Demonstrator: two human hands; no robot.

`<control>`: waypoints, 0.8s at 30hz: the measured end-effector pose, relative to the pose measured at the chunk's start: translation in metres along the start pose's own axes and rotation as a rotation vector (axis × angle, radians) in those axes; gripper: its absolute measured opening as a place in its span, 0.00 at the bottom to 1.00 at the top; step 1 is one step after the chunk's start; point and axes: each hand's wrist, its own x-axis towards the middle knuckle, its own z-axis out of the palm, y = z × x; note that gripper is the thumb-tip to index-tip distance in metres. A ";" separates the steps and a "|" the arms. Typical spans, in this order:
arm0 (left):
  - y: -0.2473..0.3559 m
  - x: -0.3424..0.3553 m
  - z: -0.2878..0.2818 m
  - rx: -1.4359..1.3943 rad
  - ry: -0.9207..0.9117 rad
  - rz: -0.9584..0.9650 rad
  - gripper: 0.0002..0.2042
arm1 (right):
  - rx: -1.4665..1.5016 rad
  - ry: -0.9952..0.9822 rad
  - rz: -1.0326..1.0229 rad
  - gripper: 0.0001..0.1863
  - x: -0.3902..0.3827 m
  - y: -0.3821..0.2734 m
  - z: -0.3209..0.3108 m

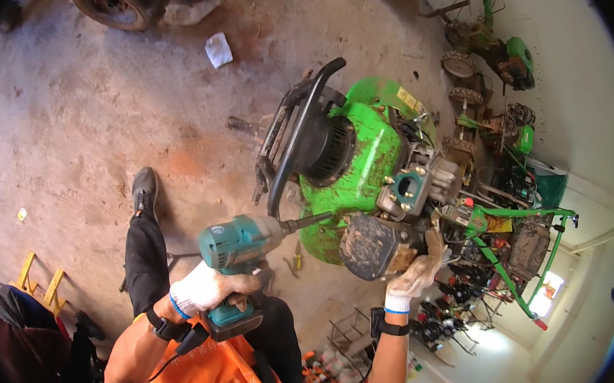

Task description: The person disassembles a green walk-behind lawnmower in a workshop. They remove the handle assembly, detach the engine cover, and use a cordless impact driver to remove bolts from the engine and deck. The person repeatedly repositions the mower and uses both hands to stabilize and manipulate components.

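Teal and black, the impact driver (238, 242) sits in the person's gloved left hand (216, 289), fingers wrapped round its handle above the battery. Its long axis runs up and to the right, so the dark socket shaft (309, 221) points from the left grip toward the dirt-caked dark cover (370, 246), its end showing near that cover's upper-left corner. Whether the tip touches anything is hard to make out, and no fastener can be seen at it. The cover lies to the right of the driver, on the near side of the engine (418, 188); the gloved right hand (418, 272) is nearer, resting at its right edge. Those fingers are partly hidden, so I cannot tell how tightly they hold. Beyond are the green housing (367, 149) and black tube frame (299, 135); farther off, the machines along the wall (497, 129) overlap too much to separate.
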 end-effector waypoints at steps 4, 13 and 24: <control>0.021 0.011 -0.006 0.020 -0.074 -0.078 0.20 | 0.076 -0.113 0.220 0.49 -0.004 0.001 -0.004; 0.027 0.037 -0.015 0.038 -0.154 -0.178 0.21 | 0.094 -0.107 0.223 0.41 -0.010 0.003 -0.007; 0.038 0.052 -0.018 0.084 -0.212 -0.066 0.20 | -0.015 -0.194 0.062 0.31 0.000 -0.006 -0.013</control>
